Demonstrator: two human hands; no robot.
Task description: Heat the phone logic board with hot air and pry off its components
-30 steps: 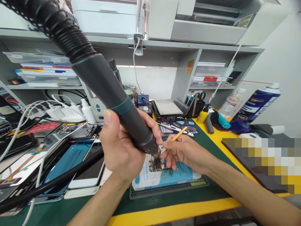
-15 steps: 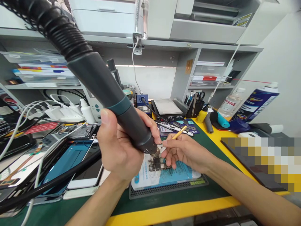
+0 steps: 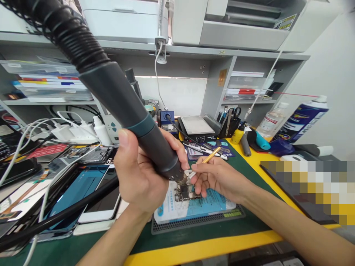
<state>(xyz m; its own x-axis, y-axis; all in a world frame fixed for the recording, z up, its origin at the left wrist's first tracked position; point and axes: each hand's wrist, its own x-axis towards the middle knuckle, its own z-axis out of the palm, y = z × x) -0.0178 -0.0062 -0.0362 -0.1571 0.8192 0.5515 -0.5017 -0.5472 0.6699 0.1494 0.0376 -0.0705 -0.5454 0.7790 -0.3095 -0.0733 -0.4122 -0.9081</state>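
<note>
Heating, apparently: dark handpiece (image 3: 119, 99) slanting over blue-white pad (image 3: 177, 214), left hand (image 3: 142, 177) curled round handpiece. Right hand (image 3: 212, 173), by circuit board (image 3: 184, 193) lying on pad, pinches slim gold tool (image 3: 213, 153). Next move likely calls for steady nozzle (image 3: 182, 179), light touch.

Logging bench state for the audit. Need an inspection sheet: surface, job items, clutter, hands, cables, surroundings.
Surface: green work surface with yellow border; blue-and-white pad lies on a honeycomb mat.
Job items: circuit board on the pad; dark handpiece angled down toward it, contact unclear.
Clutter: phone parts crowded at left; spray can at right.
Hands: left hand wrapped around the handpiece; right hand pinching a gold-coloured tool.
Other people's hands: nothing seen.
Cables: thick black hose and white cable cross in front of the phone parts.
Surroundings: grey shelves behind, holding clear boxes.
</note>
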